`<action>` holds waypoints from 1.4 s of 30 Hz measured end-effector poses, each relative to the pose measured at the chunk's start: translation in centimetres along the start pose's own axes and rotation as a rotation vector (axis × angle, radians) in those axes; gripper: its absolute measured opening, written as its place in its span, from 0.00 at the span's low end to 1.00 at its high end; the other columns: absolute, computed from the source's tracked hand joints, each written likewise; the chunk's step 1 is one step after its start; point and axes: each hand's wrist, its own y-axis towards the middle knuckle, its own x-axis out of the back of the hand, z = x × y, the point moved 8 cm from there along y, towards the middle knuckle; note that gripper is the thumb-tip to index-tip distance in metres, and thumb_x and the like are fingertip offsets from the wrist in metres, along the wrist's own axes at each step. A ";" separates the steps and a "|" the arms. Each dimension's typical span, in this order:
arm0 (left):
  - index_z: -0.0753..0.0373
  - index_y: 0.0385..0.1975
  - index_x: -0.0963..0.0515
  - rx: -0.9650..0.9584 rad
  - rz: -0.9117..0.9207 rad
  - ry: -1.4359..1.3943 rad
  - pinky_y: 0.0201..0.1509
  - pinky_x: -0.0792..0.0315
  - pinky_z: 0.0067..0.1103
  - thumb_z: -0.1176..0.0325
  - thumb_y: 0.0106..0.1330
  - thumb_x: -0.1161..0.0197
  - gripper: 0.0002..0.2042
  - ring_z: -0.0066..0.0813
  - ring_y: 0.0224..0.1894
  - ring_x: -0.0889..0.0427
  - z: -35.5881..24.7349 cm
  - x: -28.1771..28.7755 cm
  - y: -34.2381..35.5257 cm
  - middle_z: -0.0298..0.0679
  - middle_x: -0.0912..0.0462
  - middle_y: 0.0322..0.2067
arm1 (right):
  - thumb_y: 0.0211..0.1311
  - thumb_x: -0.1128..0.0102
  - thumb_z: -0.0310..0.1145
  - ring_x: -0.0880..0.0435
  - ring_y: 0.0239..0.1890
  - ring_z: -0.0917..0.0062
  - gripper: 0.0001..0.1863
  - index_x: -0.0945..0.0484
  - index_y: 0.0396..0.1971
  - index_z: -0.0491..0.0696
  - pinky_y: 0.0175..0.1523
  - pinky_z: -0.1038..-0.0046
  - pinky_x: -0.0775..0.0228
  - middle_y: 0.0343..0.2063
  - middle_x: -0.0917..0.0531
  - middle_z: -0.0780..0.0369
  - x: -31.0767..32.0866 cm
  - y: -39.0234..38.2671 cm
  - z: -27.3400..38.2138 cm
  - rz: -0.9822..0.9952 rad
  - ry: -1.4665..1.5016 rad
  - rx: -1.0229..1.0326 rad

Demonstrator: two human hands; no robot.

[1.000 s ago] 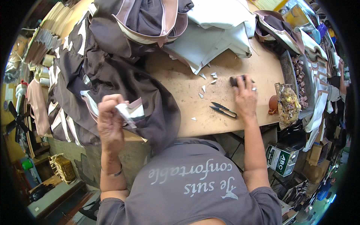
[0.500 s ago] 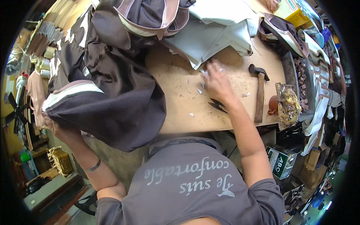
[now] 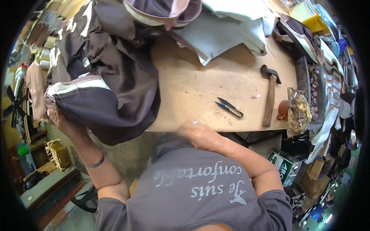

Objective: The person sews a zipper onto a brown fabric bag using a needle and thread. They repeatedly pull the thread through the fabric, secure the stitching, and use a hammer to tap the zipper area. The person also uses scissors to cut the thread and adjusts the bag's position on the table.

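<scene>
My left hand (image 3: 54,109) is closed on the edge of a dark brown fabric piece (image 3: 88,102) with a white and pink band, lifted at the table's left side. The rest of the cloth drapes over the front edge. My right hand (image 3: 199,135), a ring on one finger, is at the front edge of the wooden table (image 3: 185,88), close to my shirt. Its fingertips are smeared by motion, so their pose is unclear. Black thread snips (image 3: 229,107) lie on the table to the right of that hand. Beyond them is a small pale scrap (image 3: 255,96).
A hammer (image 3: 270,96) lies at right, beside a small reddish-brown pot (image 3: 282,109) and a clear bag of yellowish bits (image 3: 300,111). Behind them stands a grey basket (image 3: 315,92) of small brown pieces. White sheets (image 3: 223,34) and a brown-and-pink bag (image 3: 165,17) cover the far side.
My right hand has swept from mid-table toward me to the front edge. The white scraps there have left the tabletop, and the snips are uncovered. My left hand keeps holding the fabric.
</scene>
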 end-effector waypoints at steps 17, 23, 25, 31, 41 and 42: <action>0.69 0.32 0.25 0.059 0.768 0.248 0.33 0.29 0.21 0.76 0.56 0.40 0.06 0.32 0.27 0.22 -4.3 -20.0 -10.6 0.43 0.22 0.24 | 0.48 0.48 0.18 0.22 0.31 0.64 0.06 0.25 0.27 0.42 0.37 0.70 0.31 0.26 0.22 0.56 15.4 -10.2 -8.7 -0.392 -0.202 -0.735; 0.70 0.33 0.29 0.126 0.939 0.297 0.33 0.31 0.14 0.77 0.62 0.46 0.03 0.17 0.28 0.27 -5.3 -21.4 -11.4 0.37 0.25 0.28 | 0.50 0.40 0.25 0.22 0.31 0.78 0.06 0.22 0.30 0.42 0.38 0.76 0.32 0.25 0.20 0.60 11.4 -2.0 1.2 -0.128 0.044 -0.233; 0.69 0.32 0.29 0.105 0.976 0.265 0.33 0.31 0.14 0.74 0.62 0.45 0.05 0.18 0.28 0.27 -5.9 -21.4 -11.4 0.37 0.25 0.27 | 0.51 0.39 0.28 0.23 0.33 0.79 0.07 0.23 0.30 0.42 0.40 0.77 0.33 0.26 0.21 0.61 11.8 0.4 2.1 -0.283 0.389 -0.341; 0.68 0.34 0.24 0.124 0.996 0.136 0.31 0.33 0.13 0.73 0.50 0.31 0.13 0.16 0.27 0.27 -6.9 -20.4 -10.6 0.33 0.25 0.25 | 0.54 0.38 0.33 0.28 0.33 0.82 0.10 0.27 0.30 0.43 0.41 0.80 0.36 0.28 0.26 0.65 9.7 5.7 4.0 -0.260 0.794 -0.190; 0.68 0.31 0.22 0.133 0.997 0.053 0.32 0.30 0.15 0.76 0.49 0.32 0.10 0.19 0.29 0.23 -5.9 -18.7 -9.9 0.37 0.20 0.27 | 0.59 0.43 0.33 0.32 0.32 0.86 0.08 0.27 0.28 0.43 0.40 0.83 0.40 0.28 0.29 0.68 7.6 7.7 4.3 -0.214 1.053 -0.178; 0.68 0.31 0.22 0.131 0.997 0.063 0.32 0.30 0.16 0.76 0.48 0.32 0.10 0.20 0.29 0.23 -5.8 -18.6 -9.8 0.37 0.20 0.27 | 0.60 0.43 0.32 0.32 0.32 0.86 0.08 0.27 0.28 0.43 0.39 0.83 0.39 0.27 0.29 0.68 7.5 7.8 4.3 -0.212 1.034 -0.196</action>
